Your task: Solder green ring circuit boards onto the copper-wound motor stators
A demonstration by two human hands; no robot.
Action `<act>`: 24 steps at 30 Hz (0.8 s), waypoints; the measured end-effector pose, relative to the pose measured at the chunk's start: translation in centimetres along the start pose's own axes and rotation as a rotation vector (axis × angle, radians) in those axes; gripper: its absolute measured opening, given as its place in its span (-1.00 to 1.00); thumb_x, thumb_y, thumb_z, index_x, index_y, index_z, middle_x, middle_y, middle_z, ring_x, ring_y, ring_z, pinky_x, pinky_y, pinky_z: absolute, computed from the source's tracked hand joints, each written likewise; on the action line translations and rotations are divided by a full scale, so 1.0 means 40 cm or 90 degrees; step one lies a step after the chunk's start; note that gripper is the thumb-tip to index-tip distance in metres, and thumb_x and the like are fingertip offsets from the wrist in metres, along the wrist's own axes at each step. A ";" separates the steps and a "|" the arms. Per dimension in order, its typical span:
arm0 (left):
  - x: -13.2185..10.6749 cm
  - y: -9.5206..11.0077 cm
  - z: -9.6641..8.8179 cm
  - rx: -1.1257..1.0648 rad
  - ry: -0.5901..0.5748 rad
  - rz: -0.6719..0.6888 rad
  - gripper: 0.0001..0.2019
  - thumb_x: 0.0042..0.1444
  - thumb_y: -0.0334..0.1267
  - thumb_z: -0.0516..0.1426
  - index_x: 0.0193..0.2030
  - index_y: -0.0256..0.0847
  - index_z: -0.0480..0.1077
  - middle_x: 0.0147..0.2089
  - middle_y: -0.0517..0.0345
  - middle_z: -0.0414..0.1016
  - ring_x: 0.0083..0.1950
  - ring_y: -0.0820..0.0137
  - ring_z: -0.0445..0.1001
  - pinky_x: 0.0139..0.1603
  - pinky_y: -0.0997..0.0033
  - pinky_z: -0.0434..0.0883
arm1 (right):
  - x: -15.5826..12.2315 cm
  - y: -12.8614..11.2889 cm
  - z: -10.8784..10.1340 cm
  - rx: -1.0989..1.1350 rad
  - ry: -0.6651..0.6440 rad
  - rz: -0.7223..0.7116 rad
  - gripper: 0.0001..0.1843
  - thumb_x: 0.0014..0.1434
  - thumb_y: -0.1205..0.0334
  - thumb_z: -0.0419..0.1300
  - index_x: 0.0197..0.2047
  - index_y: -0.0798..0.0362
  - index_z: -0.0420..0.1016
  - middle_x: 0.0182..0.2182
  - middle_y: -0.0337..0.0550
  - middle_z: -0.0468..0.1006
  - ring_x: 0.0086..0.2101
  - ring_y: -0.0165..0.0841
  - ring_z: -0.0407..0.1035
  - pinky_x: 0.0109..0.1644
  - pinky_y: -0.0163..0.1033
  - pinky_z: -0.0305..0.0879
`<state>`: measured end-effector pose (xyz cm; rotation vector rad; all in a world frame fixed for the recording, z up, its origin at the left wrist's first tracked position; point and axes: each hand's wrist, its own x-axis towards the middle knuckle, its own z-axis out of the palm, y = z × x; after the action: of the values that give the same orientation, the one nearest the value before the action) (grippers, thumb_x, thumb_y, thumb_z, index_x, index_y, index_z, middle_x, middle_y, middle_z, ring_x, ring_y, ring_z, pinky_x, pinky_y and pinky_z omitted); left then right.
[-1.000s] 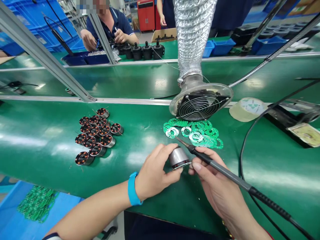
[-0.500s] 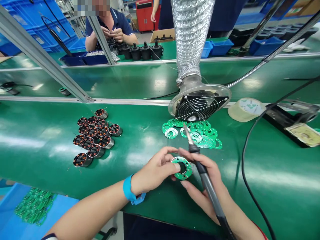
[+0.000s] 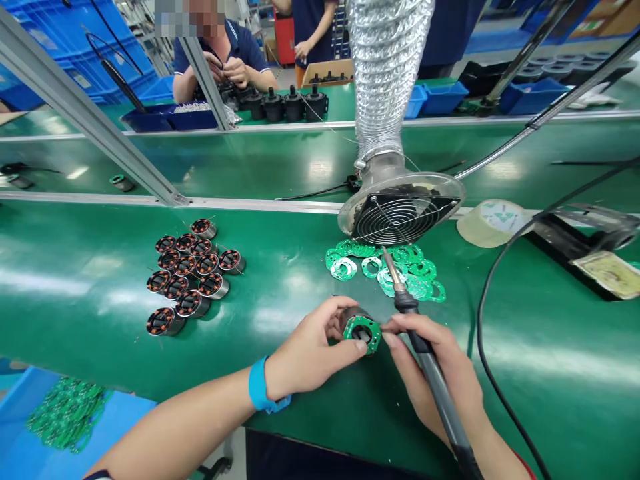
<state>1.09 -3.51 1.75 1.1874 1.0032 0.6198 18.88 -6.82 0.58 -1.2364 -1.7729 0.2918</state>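
Presently, 1 stator (image 3: 356, 313) w/ 1 green ring board (image 3: 351, 329) on its near end is held above the bench (image 3: 280, 233), tilted so the board faces the viewer. L hand (image 3: 310, 353) is clamped on the stator, thumb across the board's face, fingers curled behind; the stator thus sits at the fingertips, to the R of the palm. R hand (image 3: 445, 363) is closed on 1 soldering iron (image 3: 436, 380), tip pointing up & away; its thumb & index tips are nearly together just beside the board's R edge; whether they pinch anything, can't tell. The stator lies L of the R hand. Well apart on the L: 13 loose stators (image 3: 185, 267), grouped, coil ends up. Beyond the hands: a pile of ring boards (image 3: 413, 253), overlapping, no. uncountable, near 1 fume hood (image 3: 405, 217) w/ 1 foil duct (image 3: 393, 73). Far R: 1 tape roll (image 3: 493, 223). Lower L: 1 blue bin (image 3: 127, 417) w/ more boards, also uncountable. Opposite bench: 4 black housings (image 3: 294, 105) in the front row, nr a co-worker's 2 hands (image 3: 235, 72).
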 end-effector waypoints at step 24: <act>0.016 0.028 -0.022 -0.033 -0.155 -0.185 -0.72 -0.12 -0.24 0.19 -0.21 -0.26 0.36 -0.43 0.24 0.36 -0.42 0.46 0.33 -0.40 0.44 0.28 | 0.016 0.032 -0.037 0.063 -0.213 -0.177 -0.59 0.21 0.48 0.06 0.05 -0.13 0.33 -0.45 -0.29 0.47 -0.47 -0.39 0.33 -0.41 -0.28 0.27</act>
<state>0.71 -2.25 2.58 1.0188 0.9238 0.2628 20.78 -6.11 0.91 -0.8945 -2.1605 0.4374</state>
